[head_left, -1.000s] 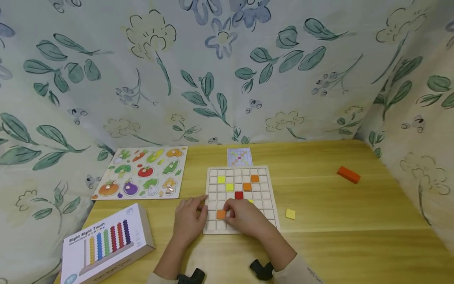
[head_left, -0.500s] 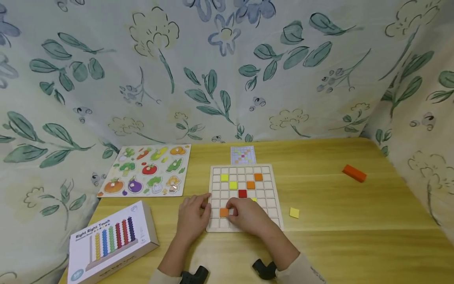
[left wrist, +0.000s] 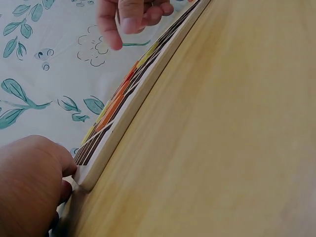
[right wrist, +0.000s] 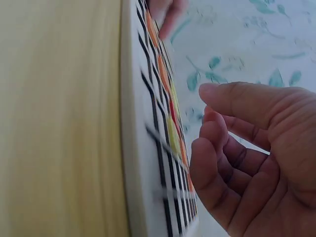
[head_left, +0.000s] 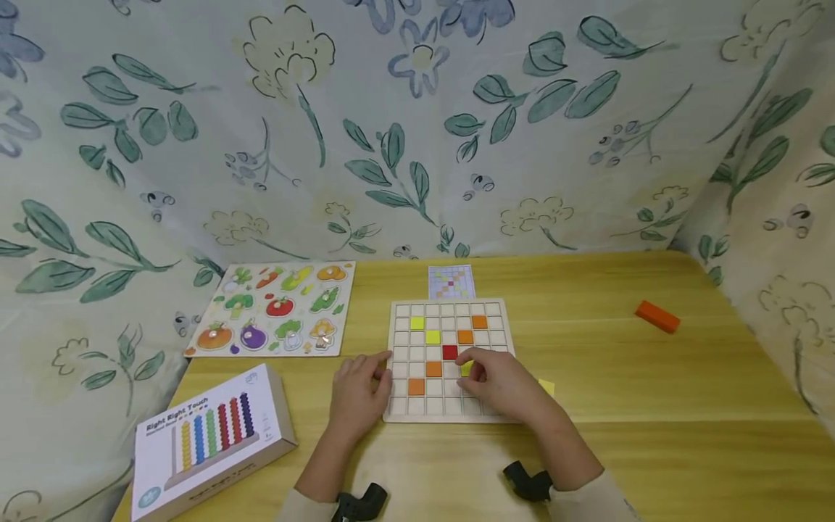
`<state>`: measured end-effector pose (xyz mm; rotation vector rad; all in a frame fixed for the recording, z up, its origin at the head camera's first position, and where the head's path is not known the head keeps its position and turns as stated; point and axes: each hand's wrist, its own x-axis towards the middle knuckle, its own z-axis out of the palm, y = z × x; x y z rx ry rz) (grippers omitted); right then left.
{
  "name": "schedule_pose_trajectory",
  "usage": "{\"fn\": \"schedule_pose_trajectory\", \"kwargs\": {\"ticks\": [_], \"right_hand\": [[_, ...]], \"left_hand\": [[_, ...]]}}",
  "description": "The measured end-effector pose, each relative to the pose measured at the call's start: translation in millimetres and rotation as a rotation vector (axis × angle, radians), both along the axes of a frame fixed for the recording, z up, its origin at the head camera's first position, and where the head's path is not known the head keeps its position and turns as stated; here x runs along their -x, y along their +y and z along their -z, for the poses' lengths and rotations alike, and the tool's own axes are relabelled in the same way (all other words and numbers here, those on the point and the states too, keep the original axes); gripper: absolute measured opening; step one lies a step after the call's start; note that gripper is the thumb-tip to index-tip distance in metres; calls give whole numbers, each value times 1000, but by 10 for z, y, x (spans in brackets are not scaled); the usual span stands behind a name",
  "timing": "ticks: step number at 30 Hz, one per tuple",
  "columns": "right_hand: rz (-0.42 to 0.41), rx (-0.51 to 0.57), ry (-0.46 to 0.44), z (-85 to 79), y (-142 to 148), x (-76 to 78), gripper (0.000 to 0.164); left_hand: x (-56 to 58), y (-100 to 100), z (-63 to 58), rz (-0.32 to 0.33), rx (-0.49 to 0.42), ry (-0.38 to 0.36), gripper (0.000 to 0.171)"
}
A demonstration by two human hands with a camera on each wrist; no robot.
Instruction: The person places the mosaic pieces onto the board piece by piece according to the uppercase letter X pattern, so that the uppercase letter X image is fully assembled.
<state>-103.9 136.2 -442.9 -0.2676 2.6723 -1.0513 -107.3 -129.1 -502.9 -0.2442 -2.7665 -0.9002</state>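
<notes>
A wooden grid board (head_left: 407, 418) lies on the table in the head view. Small square tiles run along its two diagonals: a red tile (head_left: 450, 352) in the middle, orange tiles such as one (head_left: 433, 370) below it, and yellow tiles such as one (head_left: 433, 337) above. My left hand (head_left: 357, 391) touches the board's left edge with index finger and thumb. Over the board's right part hovers my right hand (head_left: 499, 380), nothing between thumb and fingers, partly covering a yellow tile (head_left: 466, 370). Beyond it a loose yellow tile (head_left: 546, 387) is partly hidden.
A pattern card (head_left: 450, 272) lies behind the board. To the left are a vegetable puzzle board (head_left: 346, 308) and a white bead-toy box (head_left: 212, 442). An orange-red block (head_left: 657, 317) rests at the right. Floral cloth surrounds the table.
My right hand has left the orange tile at the lower left and moved right across the board, uncovering another orange tile. My left hand stays at the board's edge.
</notes>
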Motion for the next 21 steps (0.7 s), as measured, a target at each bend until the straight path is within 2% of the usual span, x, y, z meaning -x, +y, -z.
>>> {"fn": "schedule_pose_trajectory", "kwargs": {"ticks": [3,8,15,21], "right_hand": [[63,-3,-12,-32,257,-25,24],[115,-18,-23,-31,637,-93,26],[124,-49,-50,45,1017,-212,29],[120,-82,-100,74,1186,-273,36]], "left_hand": [[9,11,-18,2,1,-11,32],[16,16,-25,4,10,-12,32],[20,3,-6,-2,18,-11,32],[14,6,-10,2,9,-15,32]]}}
